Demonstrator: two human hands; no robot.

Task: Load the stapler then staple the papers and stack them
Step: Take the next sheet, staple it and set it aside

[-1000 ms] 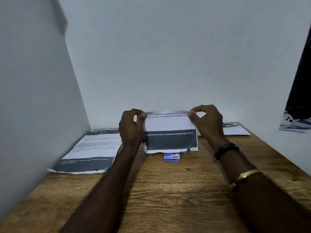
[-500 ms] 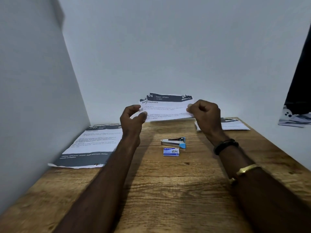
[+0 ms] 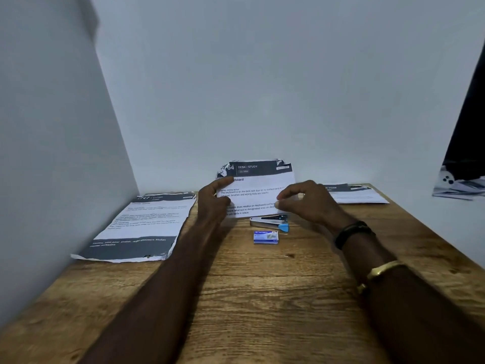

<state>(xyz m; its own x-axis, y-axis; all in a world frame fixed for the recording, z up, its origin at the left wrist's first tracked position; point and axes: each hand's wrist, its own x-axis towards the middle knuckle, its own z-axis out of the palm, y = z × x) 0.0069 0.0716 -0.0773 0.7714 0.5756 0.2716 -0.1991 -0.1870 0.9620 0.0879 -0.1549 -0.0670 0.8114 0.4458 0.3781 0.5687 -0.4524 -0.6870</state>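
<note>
Just behind the stapler (image 3: 267, 222), the sheet (image 3: 258, 187) stands clamped at both edges: left hand (image 3: 212, 203) gripping one, right hand (image 3: 307, 203) pinching the other; staple box (image 3: 265, 237) just before the stapler, left pile (image 3: 147, 222) and right pile (image 3: 354, 196) flanking

A black wristband (image 3: 353, 233) is being worn at the right hand (image 3: 308, 203); a gold-coloured metal bangle (image 3: 381, 270) is being worn further up that forearm.

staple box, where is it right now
In the head view the staple box lies on the wooden table at centre, just nearer than the stapler.
</note>
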